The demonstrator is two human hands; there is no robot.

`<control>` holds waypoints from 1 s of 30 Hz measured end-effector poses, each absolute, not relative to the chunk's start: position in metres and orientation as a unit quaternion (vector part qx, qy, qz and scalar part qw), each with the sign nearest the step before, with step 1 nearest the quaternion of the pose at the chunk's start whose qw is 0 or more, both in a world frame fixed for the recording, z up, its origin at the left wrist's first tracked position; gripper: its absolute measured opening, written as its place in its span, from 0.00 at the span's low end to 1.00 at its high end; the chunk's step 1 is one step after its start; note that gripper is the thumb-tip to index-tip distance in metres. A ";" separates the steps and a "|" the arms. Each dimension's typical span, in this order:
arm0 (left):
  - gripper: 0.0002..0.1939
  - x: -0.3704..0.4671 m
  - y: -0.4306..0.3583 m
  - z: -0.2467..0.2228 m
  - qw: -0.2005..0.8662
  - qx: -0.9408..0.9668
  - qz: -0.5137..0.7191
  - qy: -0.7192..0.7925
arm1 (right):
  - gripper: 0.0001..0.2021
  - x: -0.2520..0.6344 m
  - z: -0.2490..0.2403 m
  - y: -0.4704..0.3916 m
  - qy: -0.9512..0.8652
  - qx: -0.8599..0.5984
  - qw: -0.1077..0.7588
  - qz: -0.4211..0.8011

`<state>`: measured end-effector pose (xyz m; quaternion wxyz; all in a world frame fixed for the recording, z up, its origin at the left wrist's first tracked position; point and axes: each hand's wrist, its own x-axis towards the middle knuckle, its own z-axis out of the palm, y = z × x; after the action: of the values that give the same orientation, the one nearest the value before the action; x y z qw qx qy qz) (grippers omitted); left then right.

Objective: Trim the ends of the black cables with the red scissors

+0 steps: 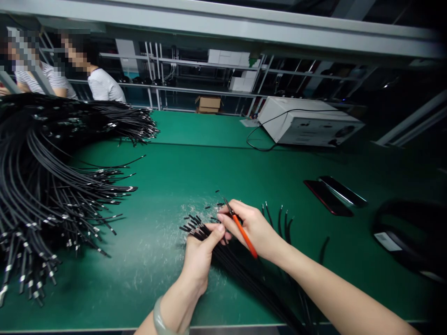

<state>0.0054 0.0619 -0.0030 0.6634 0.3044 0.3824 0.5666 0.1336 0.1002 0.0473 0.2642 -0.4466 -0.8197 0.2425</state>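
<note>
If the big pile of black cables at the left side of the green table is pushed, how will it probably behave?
The big pile of black cables would probably sag and spread, not slide as one block: its strands curve and fan out loosely over the green table. It looks heavy together. The metal-tipped ends lie crossed, so they may tangle or snag.

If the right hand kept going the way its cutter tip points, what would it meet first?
Probably the small black cut pieces lying on the green mat just past the cutter in the right hand; beyond them the mat looks bare, though depth is unclear.
</note>
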 end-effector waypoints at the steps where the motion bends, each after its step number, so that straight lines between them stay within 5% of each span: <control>1: 0.11 0.006 0.062 -0.003 0.659 0.304 0.570 0.384 | 0.10 0.134 0.048 0.100 -0.844 -0.435 0.253 0.185; 13: 0.13 0.007 0.062 -0.005 0.668 0.270 0.544 0.431 | 0.10 0.162 0.053 0.107 -0.912 -0.386 0.041 -0.131; 30: 0.09 0.006 0.062 -0.007 0.676 0.273 0.540 0.421 | 0.06 0.157 0.047 0.111 -0.916 -0.340 -0.018 -0.212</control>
<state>0.0059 0.0619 -0.0067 0.6762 0.2728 0.4205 0.5398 0.1575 0.1115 0.0468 -0.0181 -0.3396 -0.9163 -0.2116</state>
